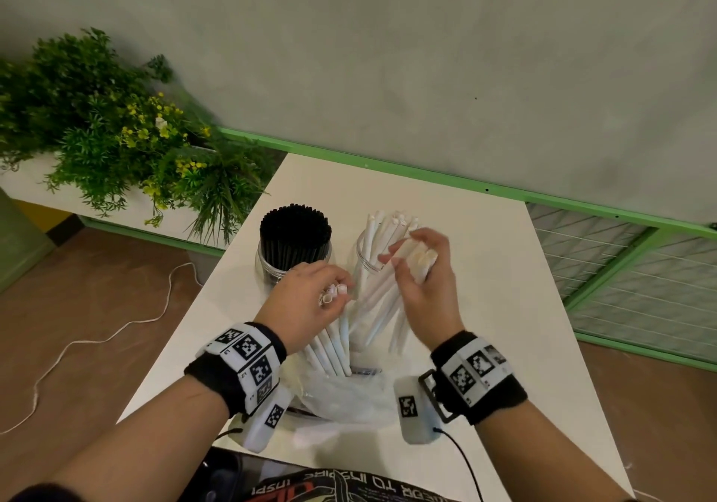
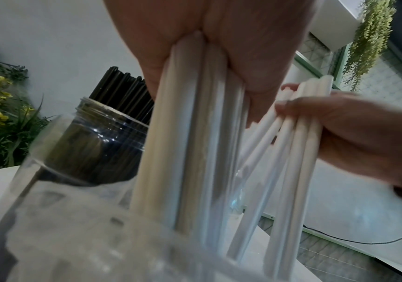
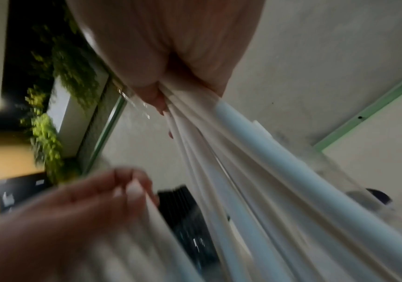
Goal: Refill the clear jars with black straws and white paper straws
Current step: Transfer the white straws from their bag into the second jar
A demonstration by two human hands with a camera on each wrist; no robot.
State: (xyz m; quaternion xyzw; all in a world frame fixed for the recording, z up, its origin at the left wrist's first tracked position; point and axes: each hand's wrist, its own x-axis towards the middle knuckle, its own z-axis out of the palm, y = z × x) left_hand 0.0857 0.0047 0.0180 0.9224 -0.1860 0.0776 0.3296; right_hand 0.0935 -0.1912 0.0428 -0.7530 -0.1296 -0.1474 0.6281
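Two clear jars stand on the white table [image 1: 485, 238]. The left jar [image 1: 271, 261] is packed with black straws [image 1: 295, 232]. The right jar [image 1: 366, 255] holds several white paper straws [image 1: 382, 226]. My left hand [image 1: 310, 300] grips a bundle of white straws [image 1: 329, 346] by their tops, their lower ends in a clear plastic bag [image 1: 341, 393]. My right hand [image 1: 423, 269] grips a second bundle [image 1: 378, 300], tilted toward the right jar. In the left wrist view the left bundle [image 2: 190, 133] hangs from my palm, with the black-straw jar [image 2: 93, 145] behind. The right wrist view is blurred.
A planter with green foliage and yellow flowers [image 1: 116, 133] sits left of the table. A green rail [image 1: 426, 175] runs along the wall behind. A white cord [image 1: 97, 342] trails on the brown floor at left. A wire mesh panel [image 1: 628, 269] stands to the right.
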